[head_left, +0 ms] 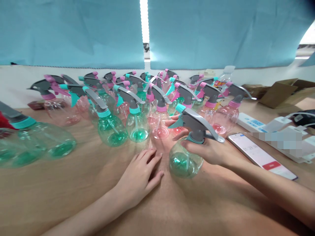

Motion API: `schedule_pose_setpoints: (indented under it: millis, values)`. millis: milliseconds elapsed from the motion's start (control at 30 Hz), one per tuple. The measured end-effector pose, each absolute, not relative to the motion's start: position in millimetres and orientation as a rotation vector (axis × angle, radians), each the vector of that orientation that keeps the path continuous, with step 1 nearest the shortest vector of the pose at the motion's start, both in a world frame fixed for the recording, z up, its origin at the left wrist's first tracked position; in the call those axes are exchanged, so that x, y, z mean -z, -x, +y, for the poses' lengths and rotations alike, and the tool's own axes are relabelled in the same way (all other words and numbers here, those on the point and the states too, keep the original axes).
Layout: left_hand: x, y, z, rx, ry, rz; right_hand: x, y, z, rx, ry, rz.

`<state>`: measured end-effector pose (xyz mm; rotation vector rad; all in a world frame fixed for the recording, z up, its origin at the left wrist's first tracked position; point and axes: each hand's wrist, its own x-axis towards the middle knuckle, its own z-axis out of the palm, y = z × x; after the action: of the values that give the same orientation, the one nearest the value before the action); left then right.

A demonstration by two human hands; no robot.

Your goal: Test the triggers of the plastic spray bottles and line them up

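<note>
Around the neck of a clear green spray bottle (185, 162) is my right hand (204, 147), its thumb in front and some fingers behind. That bottle has a grey and teal trigger head and tilts slightly. My left hand (141, 170) lies on the table with its fingers loosely apart, holding nothing. Just beyond it stand a green spray bottle (137, 127) with a teal collar and a pink spray bottle (160, 126) with a pink collar. Another green spray bottle (112, 129) is a little to their left.
Many more pink and green spray bottles crowd the back of the wooden table (93, 190). At right lie a phone (262, 155) and a white power strip (275, 134) with plugs. Behind them are a cardboard box (278, 93) and a clear labelled bottle (223, 78). Large green bottles (56, 141) stand at left.
</note>
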<state>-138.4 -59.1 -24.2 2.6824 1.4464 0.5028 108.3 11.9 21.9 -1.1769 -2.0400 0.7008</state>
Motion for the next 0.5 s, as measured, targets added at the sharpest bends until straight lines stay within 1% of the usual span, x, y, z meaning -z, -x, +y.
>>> schedule_pose_setpoints:
  millis: [200, 500]
  values:
    - [24, 138, -59, -0.496, -2.683, 1.443, -28, -105, 10, -0.657, 1.225, -2.045]
    - [24, 138, -59, -0.474, -2.669, 1.449, -42, -92, 4, -0.790, 1.179, -2.030]
